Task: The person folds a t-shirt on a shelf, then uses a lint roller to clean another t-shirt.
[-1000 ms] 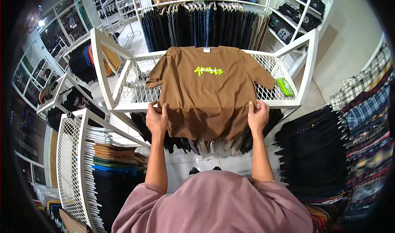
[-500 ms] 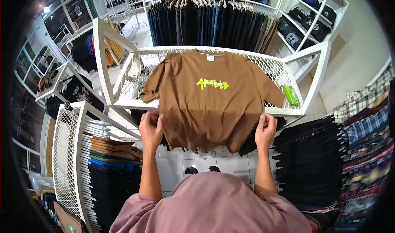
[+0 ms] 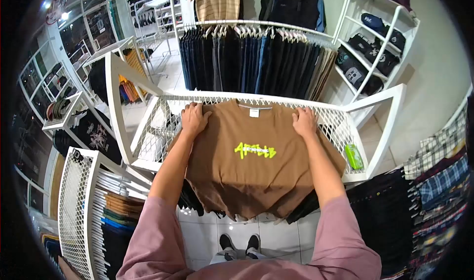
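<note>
A brown T-shirt (image 3: 252,176) lies front up on the white mesh-topped rack, its lower part hanging over the near edge. Lime-green and white lettering (image 3: 255,150) crosses its chest, and a white label (image 3: 254,113) shows inside the collar. My left hand (image 3: 195,119) is at the shirt's left shoulder, fingers curled on the cloth. At the opposite shoulder, my right hand (image 3: 305,122) has its fingers bent on the fabric in the same way. The fingertips are partly hidden. Both sleeves are partly covered by my forearms.
A bright green packet (image 3: 353,156) lies on the right end of the mesh rack (image 3: 340,129). Jeans (image 3: 247,57) hang behind it. Folded garments and a cap fill a shelf (image 3: 370,47) at back right. Clothes racks flank me, with dark trousers (image 3: 380,220) and plaid shirts (image 3: 442,176) on the right.
Both hands have moved from the shirt's lower sides up to its shoulders. The view has tilted up, so the shirt and rack sit lower in the frame.
</note>
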{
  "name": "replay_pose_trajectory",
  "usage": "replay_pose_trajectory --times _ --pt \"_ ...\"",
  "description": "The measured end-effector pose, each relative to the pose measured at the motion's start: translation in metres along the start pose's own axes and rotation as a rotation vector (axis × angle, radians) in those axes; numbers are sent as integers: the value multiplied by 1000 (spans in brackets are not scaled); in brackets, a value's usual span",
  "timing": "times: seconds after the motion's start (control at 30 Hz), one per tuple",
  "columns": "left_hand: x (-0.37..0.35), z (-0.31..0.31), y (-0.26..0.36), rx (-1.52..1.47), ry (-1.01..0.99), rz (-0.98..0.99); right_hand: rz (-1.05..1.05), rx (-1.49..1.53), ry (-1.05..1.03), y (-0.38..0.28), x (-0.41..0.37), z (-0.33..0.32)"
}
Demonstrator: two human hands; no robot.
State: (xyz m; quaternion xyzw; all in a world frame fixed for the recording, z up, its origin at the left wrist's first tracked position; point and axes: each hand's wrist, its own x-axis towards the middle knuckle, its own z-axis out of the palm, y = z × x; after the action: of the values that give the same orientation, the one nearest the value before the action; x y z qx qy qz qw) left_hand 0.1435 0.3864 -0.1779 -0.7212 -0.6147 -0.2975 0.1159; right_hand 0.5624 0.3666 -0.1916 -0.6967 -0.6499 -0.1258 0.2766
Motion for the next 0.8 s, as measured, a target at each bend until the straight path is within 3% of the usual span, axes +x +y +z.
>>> replay_pose_trajectory --times 0.17,0.27,0.37,0.5,0.63,0.77,0.8 --pt "0 -6 -4 -57 -28 58 -95 92 123 4 5 1" --pt "3 -35 -7 -505 -47 -132 -79 490 133 -14 11 -29" --pt "-3 -107 -7 -660 -15 -108 -144 612 100 -44 11 -88" --pt "-50 -226 -29 -725 35 -105 -300 671 269 -102 0 -169" --pt "-112 -313 -44 -764 82 -120 -403 752 187 -125 -3 -204" --pt "-173 -405 -39 -384 169 -150 -526 950 110 -169 -3 -238" --pt "-185 -426 -25 -510 225 -209 -539 931 164 -186 -13 -255"
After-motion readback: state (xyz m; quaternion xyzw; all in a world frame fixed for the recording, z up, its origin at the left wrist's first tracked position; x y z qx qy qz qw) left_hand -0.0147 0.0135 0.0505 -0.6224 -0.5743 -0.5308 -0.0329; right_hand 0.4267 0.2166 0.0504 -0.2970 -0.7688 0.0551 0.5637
